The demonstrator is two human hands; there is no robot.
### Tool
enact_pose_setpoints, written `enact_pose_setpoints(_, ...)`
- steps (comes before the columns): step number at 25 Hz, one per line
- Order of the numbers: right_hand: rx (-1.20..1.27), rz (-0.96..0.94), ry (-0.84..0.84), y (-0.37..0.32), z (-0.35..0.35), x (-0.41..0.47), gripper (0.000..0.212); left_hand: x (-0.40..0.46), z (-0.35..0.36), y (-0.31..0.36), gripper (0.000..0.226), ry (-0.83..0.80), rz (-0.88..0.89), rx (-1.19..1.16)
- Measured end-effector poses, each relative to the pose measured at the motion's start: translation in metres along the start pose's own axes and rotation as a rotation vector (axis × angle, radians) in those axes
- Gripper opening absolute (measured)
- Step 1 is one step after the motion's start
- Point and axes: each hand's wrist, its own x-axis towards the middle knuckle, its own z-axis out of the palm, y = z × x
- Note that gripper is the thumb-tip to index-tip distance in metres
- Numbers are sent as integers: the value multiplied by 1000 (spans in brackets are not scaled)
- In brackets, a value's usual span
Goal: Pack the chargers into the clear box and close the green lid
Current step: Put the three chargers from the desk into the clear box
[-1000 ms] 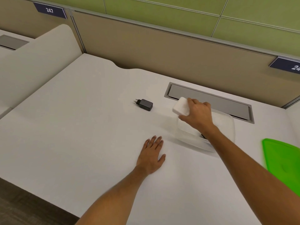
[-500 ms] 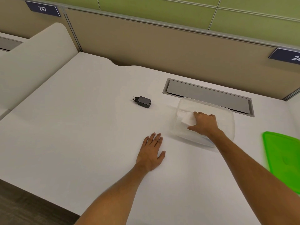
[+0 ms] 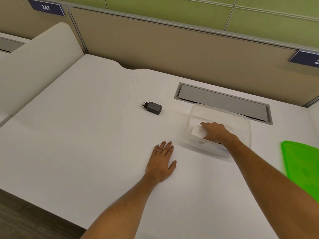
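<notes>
Change: a second ago the right hand (image 3: 215, 133) held the white charger (image 3: 198, 131) above the far left corner of the clear box (image 3: 245, 121); now hand and charger are down inside, the charger on or just off the box floor.
Meaning for the task: one charger is as good as packed; by my judgement the hand only has to let go and come out.
Right hand: inside the box, fingers draped over the charger's right end; whether they grip it or merely rest on it I cannot tell.
Left hand (image 3: 162, 163): flat on the desk (image 3: 86, 144), fingers spread, holding nothing, just left of the box's near corner.
White charger: pale rounded block, lying flat in the left half of the box, blurred by the clear wall.
Black charger (image 3: 152, 108): on its side on the desk, left of the box and well apart from it, prongs pointing left; not yet packed.
Clear box: open, on the desk just near of the grey cable hatch (image 3: 224, 102); something dark shows at its near wall by the wrist, too hidden to name.
Green lid (image 3: 303, 168): off, flat at the right edge of view, apart from the box.
</notes>
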Motion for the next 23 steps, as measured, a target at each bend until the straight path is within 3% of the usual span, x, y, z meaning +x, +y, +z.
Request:
enact_pose_setpoints(8,-7,-14,-60,4,-5,3,81,-1,0,0,66,5,-2,-10)
enact_pose_setpoints(16,306,-103,504,-43,-78,12,32,-1,-2,1,66,-7,-6,2)
enact_pose_setpoints(23,211,-207,387,-110,-79,46,37,-1,-5,2,65,-25,-14,4)
